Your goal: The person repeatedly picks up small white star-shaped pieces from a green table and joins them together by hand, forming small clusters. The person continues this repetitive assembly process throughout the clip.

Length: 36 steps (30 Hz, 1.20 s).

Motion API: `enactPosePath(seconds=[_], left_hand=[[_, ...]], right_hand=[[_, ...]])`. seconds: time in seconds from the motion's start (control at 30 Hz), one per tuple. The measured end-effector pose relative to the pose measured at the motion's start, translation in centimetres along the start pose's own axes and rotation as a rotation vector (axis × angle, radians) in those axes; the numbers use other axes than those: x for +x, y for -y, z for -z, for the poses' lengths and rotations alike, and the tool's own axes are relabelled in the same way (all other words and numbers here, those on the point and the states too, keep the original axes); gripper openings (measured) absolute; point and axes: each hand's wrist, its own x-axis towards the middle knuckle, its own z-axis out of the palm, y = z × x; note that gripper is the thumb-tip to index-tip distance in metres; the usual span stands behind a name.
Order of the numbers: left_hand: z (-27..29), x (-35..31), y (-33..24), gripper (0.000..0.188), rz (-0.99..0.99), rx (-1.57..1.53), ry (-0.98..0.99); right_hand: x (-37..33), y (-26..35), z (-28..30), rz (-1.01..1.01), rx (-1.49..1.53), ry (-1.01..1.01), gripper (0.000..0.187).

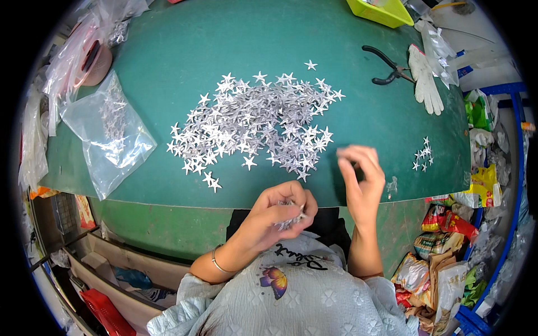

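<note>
My left hand (283, 210) is closed around a bunch of small silver starfish-shaped pieces (290, 217), just off the table's front edge. My right hand (363, 178) is raised over the front edge, right of the pile. Its fingers bend toward the thumb, and the tips are blurred, so I cannot make out whether anything is between them. A wide pile of silver starfish pieces (252, 120) covers the middle of the green table (168, 45). Several more starfish pieces (424, 154) lie in a small group at the right.
A clear plastic bag (115, 151) containing starfish pieces lies at the left, near a pink container (96, 66). Black-handled pliers (392, 73) and a white glove (426, 81) rest at the right. A yellow-green basket (386, 14) stands at the back. Colourful packets (440, 243) fill the right side.
</note>
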Motion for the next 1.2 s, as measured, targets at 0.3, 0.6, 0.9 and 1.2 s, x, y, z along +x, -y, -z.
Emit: enactPosePath(seconds=[0.3,0.6,0.9,1.2], left_hand=[[1.0,0.3,0.1,0.023,-0.004,-0.136,0.102],[0.3,0.7,0.6,0.02,-0.092,0.019,-0.216],[-1.5,-0.1,0.4,0.025,-0.205,0.565,-0.232],[-1.8,-0.1,0.4,0.024,-0.278,0.681,-0.221]], right_hand=[[1.3,-1.7,-1.6,0.148,-0.34,-0.021,0.013],[-1.3,1.0,-0.1,-0.058,0.297,-0.085,0.009],[-2.5,3.6,0.7,0.284,0.105,-0.065,0.02],[-2.9,3.9,1.1,0.126,0.248,-0.016,0.017]])
